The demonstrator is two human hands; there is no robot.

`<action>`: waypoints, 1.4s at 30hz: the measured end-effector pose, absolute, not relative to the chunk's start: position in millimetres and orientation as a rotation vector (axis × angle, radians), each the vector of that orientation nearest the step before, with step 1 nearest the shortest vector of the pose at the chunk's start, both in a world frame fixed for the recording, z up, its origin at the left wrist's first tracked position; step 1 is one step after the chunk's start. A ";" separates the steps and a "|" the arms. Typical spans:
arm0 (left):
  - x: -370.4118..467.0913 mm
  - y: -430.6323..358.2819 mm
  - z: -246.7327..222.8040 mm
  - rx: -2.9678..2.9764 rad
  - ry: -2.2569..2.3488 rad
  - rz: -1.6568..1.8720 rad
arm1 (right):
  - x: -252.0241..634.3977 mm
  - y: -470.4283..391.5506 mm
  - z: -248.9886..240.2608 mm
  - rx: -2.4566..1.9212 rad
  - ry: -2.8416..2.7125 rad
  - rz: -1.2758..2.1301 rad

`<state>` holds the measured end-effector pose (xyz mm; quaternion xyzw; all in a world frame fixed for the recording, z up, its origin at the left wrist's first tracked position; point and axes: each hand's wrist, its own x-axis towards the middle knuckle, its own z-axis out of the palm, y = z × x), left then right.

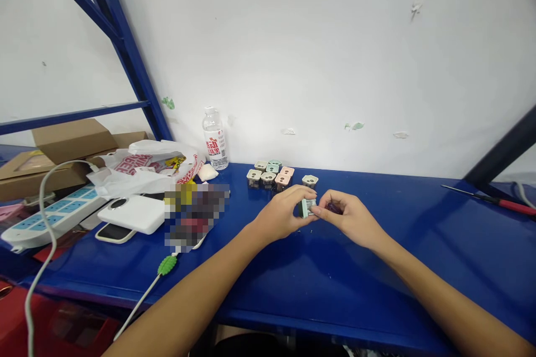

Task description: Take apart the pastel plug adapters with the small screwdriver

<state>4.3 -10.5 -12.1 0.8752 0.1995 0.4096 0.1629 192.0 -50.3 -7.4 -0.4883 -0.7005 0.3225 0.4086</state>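
My left hand (pixel 282 213) is closed around a small mint-green pencil sharpener (pixel 307 207), its pale inner side turned toward my right hand. The thumb and fingertips of my right hand (pixel 349 216) are pinched together at its right edge. A dark, purplish piece (pixel 335 208) shows partly inside the curled right fingers; most of it is hidden. Behind my hands stands a cluster of two-hole sharpeners with cream, mint and pink tops (pixel 283 179). One cream-topped sharpener (pixel 310 181) stands apart to their right.
On the blue table (pixel 301 290), a water bottle (pixel 215 139) stands by the wall. To the left are a plastic bag (pixel 144 164), a power strip (pixel 54 217), a white device (pixel 132 213) and a blurred phone (pixel 196 217) with a cable. A red-handled screwdriver (pixel 515 206) lies far right.
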 end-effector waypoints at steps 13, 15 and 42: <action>-5.6 -8.5 1.7 2.486 0.748 0.962 | 197.3 -50.0 3.4 -1.222 -1.667 0.746; -11.3 -6.0 5.4 2.485 0.811 0.874 | 203.9 -48.0 6.9 -1.202 -1.613 0.696; -9.4 -3.9 -5.1 2.624 0.736 0.365 | 207.0 -38.8 -15.8 -1.269 -1.642 0.711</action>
